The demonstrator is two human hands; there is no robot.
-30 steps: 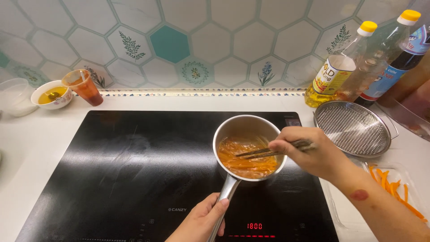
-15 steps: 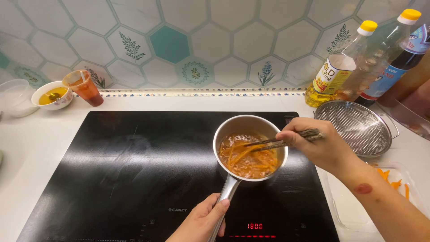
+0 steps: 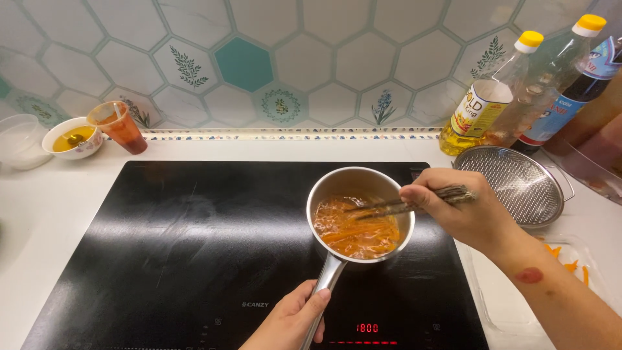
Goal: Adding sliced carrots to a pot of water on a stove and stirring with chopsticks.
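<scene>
A black induction hob [image 3: 162, 259] is lying in a white counter under hexagon wall tiles. A small steel saucepan [image 3: 360, 217] of orange strips is sitting on the hob's right half. The left hand [image 3: 291, 321] is gripping its handle; the right hand [image 3: 463, 210] is pinching chopsticks [image 3: 402, 204], their tips dipping into the saucepan. The left hand is getting cut off by the frame.

yellow-labelled oil bottle [image 3: 487, 104] right rear, red cooktop display [image 3: 367, 328] front
</scene>
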